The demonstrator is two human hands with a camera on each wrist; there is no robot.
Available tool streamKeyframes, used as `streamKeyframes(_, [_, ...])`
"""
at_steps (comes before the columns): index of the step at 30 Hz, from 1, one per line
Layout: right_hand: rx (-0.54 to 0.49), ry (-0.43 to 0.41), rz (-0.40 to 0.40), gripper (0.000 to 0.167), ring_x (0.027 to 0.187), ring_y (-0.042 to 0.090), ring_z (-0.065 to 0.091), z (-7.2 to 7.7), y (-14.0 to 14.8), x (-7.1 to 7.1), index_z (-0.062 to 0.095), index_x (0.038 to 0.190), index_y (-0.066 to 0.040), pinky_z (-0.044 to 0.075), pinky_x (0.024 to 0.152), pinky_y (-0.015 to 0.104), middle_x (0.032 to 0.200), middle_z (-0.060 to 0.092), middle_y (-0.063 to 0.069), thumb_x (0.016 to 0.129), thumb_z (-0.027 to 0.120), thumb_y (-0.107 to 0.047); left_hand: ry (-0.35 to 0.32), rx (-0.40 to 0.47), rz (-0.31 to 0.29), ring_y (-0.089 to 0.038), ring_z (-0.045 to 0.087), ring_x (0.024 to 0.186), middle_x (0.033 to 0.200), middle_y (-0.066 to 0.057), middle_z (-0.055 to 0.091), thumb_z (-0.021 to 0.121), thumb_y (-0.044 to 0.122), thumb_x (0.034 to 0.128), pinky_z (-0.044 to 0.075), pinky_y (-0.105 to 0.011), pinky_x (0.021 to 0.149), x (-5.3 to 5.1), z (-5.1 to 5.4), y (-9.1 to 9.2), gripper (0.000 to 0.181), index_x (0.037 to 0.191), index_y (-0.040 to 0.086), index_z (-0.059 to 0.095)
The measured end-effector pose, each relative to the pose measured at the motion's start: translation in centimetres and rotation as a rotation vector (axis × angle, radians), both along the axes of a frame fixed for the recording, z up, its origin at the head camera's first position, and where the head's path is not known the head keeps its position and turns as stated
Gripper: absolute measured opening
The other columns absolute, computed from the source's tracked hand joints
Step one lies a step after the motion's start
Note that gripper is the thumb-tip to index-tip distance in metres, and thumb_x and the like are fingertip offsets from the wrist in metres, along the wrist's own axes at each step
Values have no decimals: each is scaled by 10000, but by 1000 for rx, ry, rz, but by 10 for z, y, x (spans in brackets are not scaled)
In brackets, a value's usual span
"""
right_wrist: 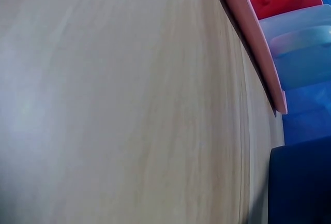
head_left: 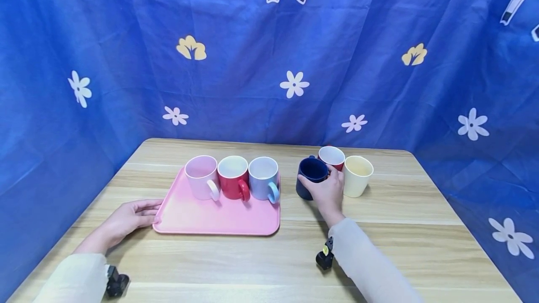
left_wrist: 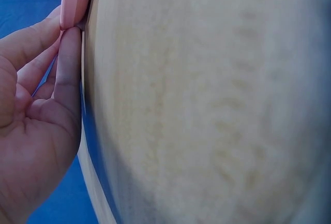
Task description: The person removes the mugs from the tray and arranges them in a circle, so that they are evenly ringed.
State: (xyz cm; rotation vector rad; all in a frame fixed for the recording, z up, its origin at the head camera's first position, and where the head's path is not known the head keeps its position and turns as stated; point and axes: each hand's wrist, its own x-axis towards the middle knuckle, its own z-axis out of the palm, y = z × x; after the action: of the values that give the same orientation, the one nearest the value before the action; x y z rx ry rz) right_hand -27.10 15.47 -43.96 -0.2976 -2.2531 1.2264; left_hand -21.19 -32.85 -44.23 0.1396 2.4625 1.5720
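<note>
My left hand (head_left: 126, 221) pinches the left front corner of a pink tray (head_left: 219, 219); the left wrist view shows the tray's edge (left_wrist: 76, 1) between thumb and fingers. Along the tray's back stand a pale pink mug (head_left: 201, 176), a red mug (head_left: 232, 179) and a light blue mug (head_left: 263, 179), handles toward the front. Right of the tray, my right hand (head_left: 330, 193) grips a dark blue mug (head_left: 304, 186) by its upper side, thumb at the near side. In the right wrist view that mug (right_wrist: 300, 182) fills the lower right corner, and the hand is out of sight.
Close behind the right hand are another red mug (head_left: 331, 155) with a white inside and a cream mug (head_left: 358, 179). All stand on a wooden table (head_left: 236, 265). A blue patterned cloth (head_left: 236, 88) hangs behind the table and at both sides.
</note>
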Motion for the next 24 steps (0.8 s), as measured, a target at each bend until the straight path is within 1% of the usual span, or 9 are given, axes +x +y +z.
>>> streamKeyframes(4, [1, -7, -21, 855, 1069, 260, 450, -1, -2, -1, 556, 1190, -49, 417, 926, 402, 1141, 513, 131, 547, 891, -501, 8, -1, 8, 8, 606, 933, 1249, -333, 524, 691, 67, 863, 498, -172, 804, 1, 0, 1, 640, 1328, -214, 353])
streamKeyframes(12, [0, -25, -49, 875, 1069, 272, 451, 1, -6, -1, 543, 1194, -43, 425, 923, 417, 1142, 503, 146, 548, 881, -526, 13, 2, 5, 13, 600, 940, 1284, -347, 486, 681, 60, 871, 498, -172, 806, 0, -1, 0, 629, 1330, -215, 350])
streamKeyframes(20, [3, -50, -52, 910, 1086, 282, 439, 2, -7, -1, 517, 1215, -39, 418, 931, 427, 1168, 485, 156, 551, 870, -551, 5, 6, -2, 1, 605, 943, 1275, -340, 499, 671, 66, 882, 503, -180, 804, -1, -1, 0, 623, 1333, -214, 346])
streamKeyframes(24, [14, -58, -40, 917, 1090, 294, 439, 3, -7, 0, 506, 1219, -29, 420, 930, 438, 1179, 473, 170, 555, 870, -546, 7, 4, 1, 4, 604, 942, 1287, -345, 485, 675, 64, 878, 503, -180, 804, 0, -1, 0, 624, 1333, -213, 348])
